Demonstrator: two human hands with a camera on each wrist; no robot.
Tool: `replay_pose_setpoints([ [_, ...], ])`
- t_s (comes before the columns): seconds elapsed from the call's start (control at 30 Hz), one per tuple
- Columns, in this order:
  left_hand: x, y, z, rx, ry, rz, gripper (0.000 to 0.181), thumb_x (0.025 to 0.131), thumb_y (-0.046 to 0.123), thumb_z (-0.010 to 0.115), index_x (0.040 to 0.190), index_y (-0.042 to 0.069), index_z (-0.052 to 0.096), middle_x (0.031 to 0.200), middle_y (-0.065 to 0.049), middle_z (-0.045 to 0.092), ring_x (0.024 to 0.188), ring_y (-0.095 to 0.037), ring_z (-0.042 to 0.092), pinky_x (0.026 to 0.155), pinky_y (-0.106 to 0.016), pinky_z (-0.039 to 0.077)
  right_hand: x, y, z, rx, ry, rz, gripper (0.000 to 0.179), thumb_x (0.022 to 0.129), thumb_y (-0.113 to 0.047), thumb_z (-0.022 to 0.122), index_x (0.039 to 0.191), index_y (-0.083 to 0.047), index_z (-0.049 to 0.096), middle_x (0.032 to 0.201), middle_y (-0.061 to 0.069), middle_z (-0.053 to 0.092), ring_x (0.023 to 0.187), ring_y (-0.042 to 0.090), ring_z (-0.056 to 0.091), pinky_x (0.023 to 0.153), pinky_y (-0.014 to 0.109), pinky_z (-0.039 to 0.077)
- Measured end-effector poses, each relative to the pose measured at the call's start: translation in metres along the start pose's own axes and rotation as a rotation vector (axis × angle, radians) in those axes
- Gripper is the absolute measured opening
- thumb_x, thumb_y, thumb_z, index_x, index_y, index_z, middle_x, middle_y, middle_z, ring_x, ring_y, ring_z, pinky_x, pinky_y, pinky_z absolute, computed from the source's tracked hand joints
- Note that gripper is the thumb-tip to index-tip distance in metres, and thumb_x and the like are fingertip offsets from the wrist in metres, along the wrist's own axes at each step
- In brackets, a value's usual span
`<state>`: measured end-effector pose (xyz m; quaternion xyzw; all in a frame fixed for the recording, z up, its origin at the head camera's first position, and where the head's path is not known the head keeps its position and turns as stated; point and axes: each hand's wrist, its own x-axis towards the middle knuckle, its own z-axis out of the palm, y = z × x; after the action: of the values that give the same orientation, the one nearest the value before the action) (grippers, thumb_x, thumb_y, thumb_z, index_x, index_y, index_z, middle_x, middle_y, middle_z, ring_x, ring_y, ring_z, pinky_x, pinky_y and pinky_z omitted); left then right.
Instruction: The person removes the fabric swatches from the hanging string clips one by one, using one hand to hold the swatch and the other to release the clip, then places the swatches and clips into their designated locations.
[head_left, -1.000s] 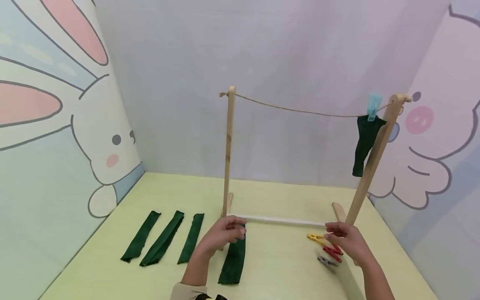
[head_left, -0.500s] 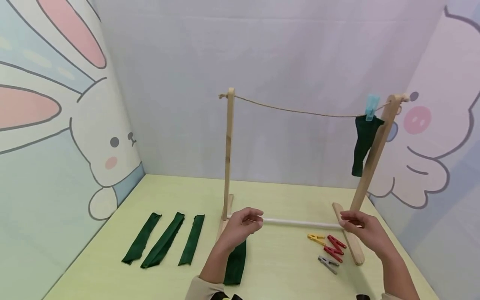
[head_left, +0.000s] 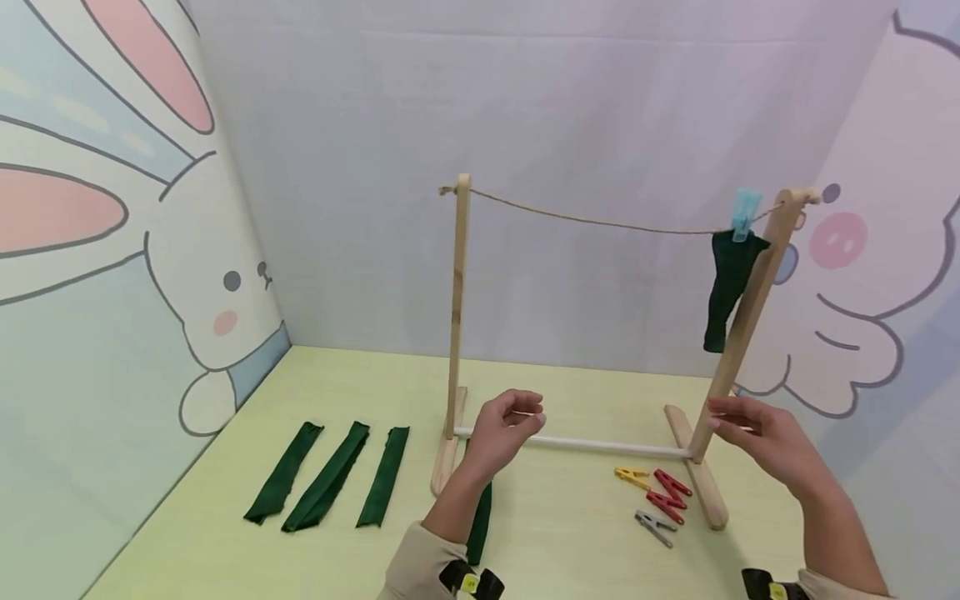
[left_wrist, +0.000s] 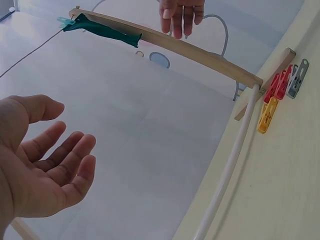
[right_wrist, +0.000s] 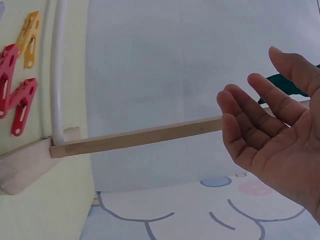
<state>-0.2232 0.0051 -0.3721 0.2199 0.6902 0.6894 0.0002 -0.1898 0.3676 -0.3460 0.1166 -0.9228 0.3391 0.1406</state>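
Both hands hang in the air before a small wooden drying rack, loosely bent and holding nothing. My left hand is in front of the white bottom bar, near the left post. Its palm and bent fingers show in the left wrist view. Over by the right post is my right hand, its fingertips overlapping the post in the head view. A dark green cloth hangs at the right end of the string, pinched by a light blue clothespin.
A yellow clothespin, two red clothespins and a grey clothespin lie beside the rack's right foot. Three green cloth strips lie on the left of the table. My left forearm partly covers another green strip.
Both hands have risen and moved right, away from the bottom bar. More of the clothespins and right foot now shows. The hanging cloth stays in place.
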Motion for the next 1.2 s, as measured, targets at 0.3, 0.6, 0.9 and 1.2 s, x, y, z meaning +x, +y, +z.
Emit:
replay_pose_setpoints([
  [0.3, 0.020, -0.008, 0.009, 0.041, -0.011, 0.049, 0.024, 0.088, 0.015, 0.064, 0.111, 0.007, 0.063, 0.103, -0.010, 0.062, 0.087, -0.018, 0.060, 0.070, -0.029, 0.050, 0.010, -0.016, -0.022, -0.036, 0.033, -0.030, 0.037, 0.090, -0.012, 0.063, 0.120, 0.007, 0.054, 0.105, 0.007, 0.062, 0.085, -0.009, 0.054, 0.066, 0.012, 0.045],
  [0.6, 0.027, -0.003, 0.023, 0.053, -0.022, 0.085, 0.024, 0.088, 0.012, 0.064, 0.112, 0.007, 0.063, 0.104, -0.012, 0.062, 0.089, -0.022, 0.061, 0.071, -0.028, 0.050, 0.013, -0.027, -0.037, -0.067, 0.066, -0.030, 0.038, 0.091, -0.016, 0.062, 0.122, 0.004, 0.054, 0.104, -0.008, 0.059, 0.086, -0.015, 0.048, 0.068, 0.008, 0.042],
  [0.9, 0.039, -0.005, 0.043, 0.045, -0.025, 0.073, 0.022, 0.084, 0.013, 0.067, 0.106, 0.006, 0.066, 0.098, -0.005, 0.064, 0.084, -0.012, 0.063, 0.068, -0.024, 0.050, 0.016, -0.031, -0.047, 0.018, 0.162, -0.041, 0.037, 0.092, -0.010, 0.060, 0.125, 0.003, 0.051, 0.104, -0.020, 0.055, 0.084, -0.008, 0.053, 0.067, 0.008, 0.043],
  [1.2, 0.053, 0.001, 0.051, 0.103, -0.053, 0.103, 0.023, 0.087, 0.015, 0.065, 0.110, 0.012, 0.065, 0.102, -0.002, 0.063, 0.086, -0.005, 0.060, 0.069, -0.023, 0.050, 0.030, -0.040, -0.055, 0.136, 0.277, -0.038, 0.035, 0.090, -0.004, 0.060, 0.124, 0.002, 0.054, 0.101, -0.019, 0.059, 0.089, -0.008, 0.055, 0.071, 0.005, 0.041],
])
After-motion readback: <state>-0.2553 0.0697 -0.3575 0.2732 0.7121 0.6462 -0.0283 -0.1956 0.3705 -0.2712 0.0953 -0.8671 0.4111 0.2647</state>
